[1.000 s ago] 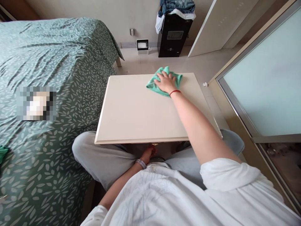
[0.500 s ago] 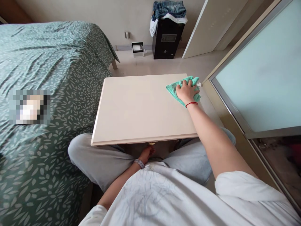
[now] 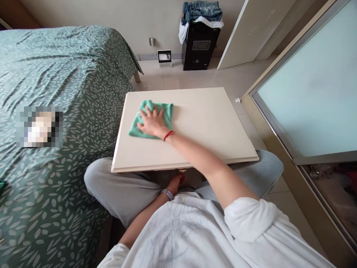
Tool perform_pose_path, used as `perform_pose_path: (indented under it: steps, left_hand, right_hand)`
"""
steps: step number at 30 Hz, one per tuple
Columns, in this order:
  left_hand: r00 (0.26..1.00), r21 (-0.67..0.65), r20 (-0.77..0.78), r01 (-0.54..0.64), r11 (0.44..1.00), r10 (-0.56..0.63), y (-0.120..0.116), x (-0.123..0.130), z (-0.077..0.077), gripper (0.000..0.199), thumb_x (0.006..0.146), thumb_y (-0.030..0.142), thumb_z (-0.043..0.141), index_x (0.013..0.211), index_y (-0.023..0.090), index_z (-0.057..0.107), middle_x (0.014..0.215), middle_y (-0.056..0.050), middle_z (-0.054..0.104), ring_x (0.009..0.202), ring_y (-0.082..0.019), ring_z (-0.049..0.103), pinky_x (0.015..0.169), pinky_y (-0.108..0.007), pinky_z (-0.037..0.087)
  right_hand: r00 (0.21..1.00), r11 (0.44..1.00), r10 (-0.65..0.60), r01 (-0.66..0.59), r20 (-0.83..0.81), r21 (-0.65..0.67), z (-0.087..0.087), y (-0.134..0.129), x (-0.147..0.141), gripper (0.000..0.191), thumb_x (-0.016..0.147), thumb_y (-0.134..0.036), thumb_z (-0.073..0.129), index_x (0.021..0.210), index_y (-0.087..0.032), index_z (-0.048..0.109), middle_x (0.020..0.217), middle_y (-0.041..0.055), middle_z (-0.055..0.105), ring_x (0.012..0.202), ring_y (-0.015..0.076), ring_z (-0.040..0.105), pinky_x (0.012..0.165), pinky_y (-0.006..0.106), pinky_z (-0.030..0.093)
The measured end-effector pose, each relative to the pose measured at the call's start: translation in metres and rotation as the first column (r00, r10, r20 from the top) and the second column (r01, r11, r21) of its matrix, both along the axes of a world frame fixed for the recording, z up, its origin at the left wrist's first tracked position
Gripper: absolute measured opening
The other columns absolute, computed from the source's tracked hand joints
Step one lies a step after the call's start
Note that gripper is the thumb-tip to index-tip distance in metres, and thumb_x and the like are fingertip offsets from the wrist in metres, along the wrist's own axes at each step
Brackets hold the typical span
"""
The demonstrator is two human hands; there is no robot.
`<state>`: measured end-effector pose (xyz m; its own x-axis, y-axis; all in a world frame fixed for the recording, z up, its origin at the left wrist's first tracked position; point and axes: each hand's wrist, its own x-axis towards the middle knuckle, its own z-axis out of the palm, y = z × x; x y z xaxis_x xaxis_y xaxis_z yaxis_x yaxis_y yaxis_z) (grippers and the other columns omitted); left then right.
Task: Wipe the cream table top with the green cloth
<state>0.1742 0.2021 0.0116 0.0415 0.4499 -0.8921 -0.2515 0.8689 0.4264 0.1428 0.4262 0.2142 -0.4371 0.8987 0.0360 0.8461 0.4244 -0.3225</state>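
A green cloth [image 3: 168, 111] lies spread on the left part of a cream-coloured table top [image 3: 206, 123]. My right hand [image 3: 152, 121], with a red string at the wrist, rests flat on the cloth with its fingers spread. Below the table's front edge, near a small brass-coloured fitting [image 3: 182, 171], is my left hand [image 3: 176, 183], with a watch on its wrist. Its fingers look curled, but they are too dark and small to tell whether they hold anything.
A bed with a green leaf-patterned cover [image 3: 83, 111] stands at the left. Behind the table are a small screen [image 3: 164, 58] and a black cabinet [image 3: 199, 48] topped with folded jeans [image 3: 202, 11]. A frosted-glass panel [image 3: 315, 85] flanks the right side.
My right hand and the green cloth have moved from the table's far right corner across to its left part. The cloth now lies more spread out. My left hand stays below the front edge.
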Motion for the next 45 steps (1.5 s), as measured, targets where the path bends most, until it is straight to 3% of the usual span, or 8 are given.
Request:
perform_pose_path:
  steps: [5, 8, 11, 21, 25, 29, 36, 45]
  left_hand:
    - [1.0, 0.02, 0.002, -0.008, 1.0, 0.008, 0.0, 0.001, -0.001, 0.027, 0.098, 0.004, 0.073, 0.078, 0.021, 0.07, 0.076, -0.002, 0.074, 0.076, -0.014, 0.068, 0.084, -0.024, 0.055]
    - [1.0, 0.02, 0.007, -0.01, 1.0, 0.01, 0.0, 0.0, 0.0, 0.025, 0.098, 0.005, 0.076, 0.08, 0.021, 0.071, 0.077, -0.001, 0.074, 0.076, -0.014, 0.068, 0.083, -0.023, 0.055]
    - [1.0, 0.008, 0.007, -0.011, 1.0, 0.011, -0.001, -0.002, 0.001, 0.024, 0.102, 0.006, 0.071, 0.083, 0.02, 0.072, 0.078, -0.002, 0.074, 0.075, -0.013, 0.068, 0.082, -0.022, 0.054]
    - [0.999, -0.022, 0.001, 0.034, 0.999, -0.034, 0.0, -0.005, -0.005, 0.018, 0.091, 0.003, 0.074, 0.097, 0.02, 0.072, 0.097, -0.01, 0.085, 0.092, -0.018, 0.081, 0.093, -0.027, 0.059]
    - [0.999, -0.007, 0.019, 0.042, 0.999, -0.042, -0.001, -0.004, -0.007, 0.026, 0.086, 0.002, 0.079, 0.103, 0.02, 0.073, 0.111, -0.015, 0.088, 0.105, -0.022, 0.085, 0.103, -0.03, 0.061]
    - [0.999, -0.002, 0.017, 0.037, 0.999, -0.037, -0.003, -0.004, -0.01, 0.029, 0.085, 0.003, 0.079, 0.107, 0.022, 0.075, 0.109, -0.013, 0.087, 0.114, -0.025, 0.086, 0.111, -0.035, 0.064]
    - [1.0, -0.003, -0.003, -0.011, 1.0, 0.011, -0.004, -0.004, -0.011, 0.031, 0.091, -0.001, 0.067, 0.11, 0.023, 0.071, 0.097, -0.004, 0.075, 0.094, -0.017, 0.084, 0.105, -0.029, 0.067]
    - [0.999, 0.012, 0.002, -0.052, 0.999, 0.052, 0.001, -0.001, 0.002, 0.028, 0.099, -0.003, 0.063, 0.113, 0.021, 0.065, 0.097, -0.007, 0.084, 0.072, -0.01, 0.077, 0.069, -0.015, 0.058]
  right_hand:
    - [0.91, 0.909, 0.411, -0.413, 0.05, 0.058, -0.005, -0.049, -0.059, 0.073, 0.117, -0.044, 0.06, 0.187, -0.021, 0.06, 0.202, 0.0181, 0.039, 0.185, 0.0575, 0.032, 0.146, 0.093, 0.023]
    - [0.825, 0.825, 0.556, -0.562, 0.098, 0.056, -0.005, -0.054, -0.049, 0.067, 0.121, -0.043, 0.057, 0.186, -0.027, 0.061, 0.203, 0.0103, 0.04, 0.187, 0.0511, 0.032, 0.151, 0.083, 0.024]
    - [0.808, 0.81, 0.581, -0.586, 0.094, 0.026, -0.002, -0.036, -0.019, 0.068, 0.121, -0.043, 0.057, 0.188, -0.031, 0.059, 0.203, 0.0066, 0.04, 0.185, 0.0486, 0.037, 0.151, 0.079, 0.026]
    - [0.996, 0.999, 0.033, -0.032, 0.088, -0.015, -0.004, 0.023, 0.177, 0.071, 0.121, -0.049, 0.052, 0.189, -0.029, 0.059, 0.203, 0.0105, 0.039, 0.177, 0.0487, 0.047, 0.146, 0.073, 0.028]
    - [0.958, 0.966, -0.258, 0.255, 0.122, 0.043, -0.012, 0.019, 0.259, 0.071, 0.12, -0.046, 0.049, 0.187, -0.027, 0.061, 0.2, 0.0137, 0.045, 0.171, 0.0509, 0.052, 0.142, 0.074, 0.036]
    - [0.859, 0.865, -0.499, 0.487, 0.116, 0.116, -0.023, 0.005, 0.295, 0.068, 0.12, -0.043, 0.043, 0.182, -0.025, 0.063, 0.197, 0.0195, 0.049, 0.168, 0.053, 0.053, 0.138, 0.08, 0.038]
    - [0.783, 0.792, -0.61, 0.598, 0.117, 0.124, -0.023, -0.017, 0.264, 0.07, 0.12, -0.046, 0.038, 0.182, -0.02, 0.061, 0.195, 0.0266, 0.046, 0.172, 0.0595, 0.047, 0.135, 0.092, 0.036]
    - [0.93, 0.938, -0.341, 0.346, 0.135, -0.015, 0.009, -0.048, 0.128, 0.076, 0.12, -0.043, 0.047, 0.191, -0.017, 0.053, 0.202, 0.0178, 0.038, 0.184, 0.0578, 0.035, 0.148, 0.086, 0.028]
